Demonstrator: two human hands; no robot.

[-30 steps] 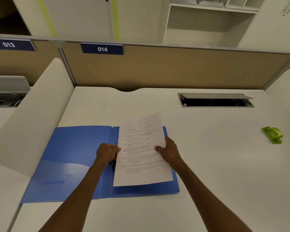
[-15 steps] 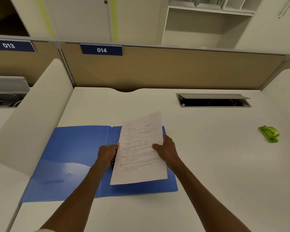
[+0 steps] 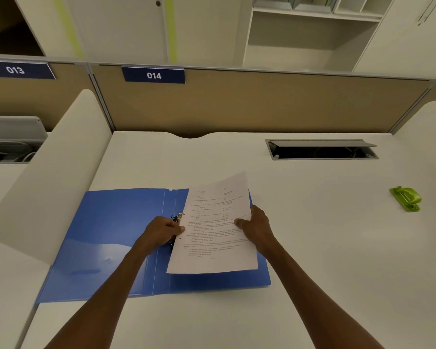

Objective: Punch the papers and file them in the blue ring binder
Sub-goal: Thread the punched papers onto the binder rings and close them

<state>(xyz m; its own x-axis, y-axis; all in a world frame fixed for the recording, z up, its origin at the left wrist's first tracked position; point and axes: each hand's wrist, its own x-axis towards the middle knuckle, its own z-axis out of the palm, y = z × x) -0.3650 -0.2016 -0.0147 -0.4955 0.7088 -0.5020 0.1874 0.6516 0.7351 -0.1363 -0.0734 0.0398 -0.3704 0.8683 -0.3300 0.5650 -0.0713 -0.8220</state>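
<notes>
White desk (image 3: 312, 248) bears open blue ring binder (image 3: 116, 238). Papers (image 3: 214, 230) held over binder's right half — left hand (image 3: 161, 233) pinches punched edge beside metal ring (image 3: 178, 217), right hand (image 3: 256, 227) grips opposite edge. Green hole punch (image 3: 406, 199) well apart, far right.

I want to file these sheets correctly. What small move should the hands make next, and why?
Probably lower the papers so the punched hole near their left edge meets the metal ring of the blue binder. The left hand pinches that edge right beside the ring, the right hand holds the other side, and the sheets look raised above the open binder, not yet threaded.
</notes>
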